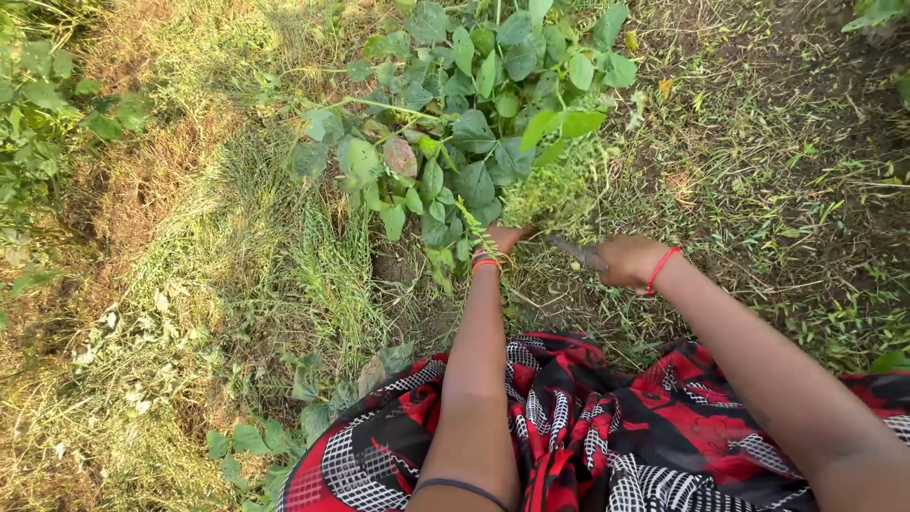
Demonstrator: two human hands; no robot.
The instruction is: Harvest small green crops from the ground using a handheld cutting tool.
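At centre frame, the left hand (504, 239) grips stems at the plant (464, 114) base; the right hand (627, 261) closes on a blade (576, 251). Best cut low, away from fingers.

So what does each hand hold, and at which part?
The left hand grips the leafy plant low at its stems. The right hand holds a small blade by its handle.

Two hands (569, 248) (three bangles (661, 268)), one blade (578, 252)
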